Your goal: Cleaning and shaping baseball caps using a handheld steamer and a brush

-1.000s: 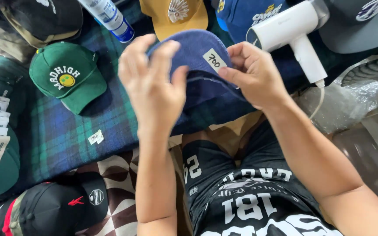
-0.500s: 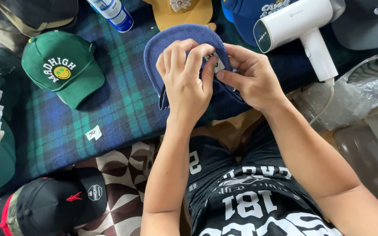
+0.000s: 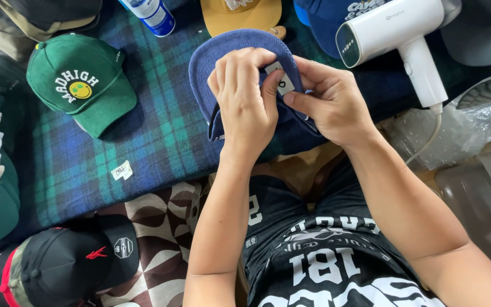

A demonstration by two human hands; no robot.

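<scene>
Hands (image 3: 291,102) on small white tag (image 3: 282,81) atop blue cap (image 3: 211,62).

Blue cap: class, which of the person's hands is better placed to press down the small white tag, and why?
Probably the left hand: its fingertips lie on the white tag atop the blue cap, while the right hand grips the cap's edge beside it.

The cap (image 3: 223,62) in the hands is blue with a white tag (image 3: 282,79). The blanket (image 3: 160,136) has blue and green checks. One cap (image 3: 80,85) is green, another (image 3: 240,14) yellow. The steamer (image 3: 399,34) is white.
</scene>
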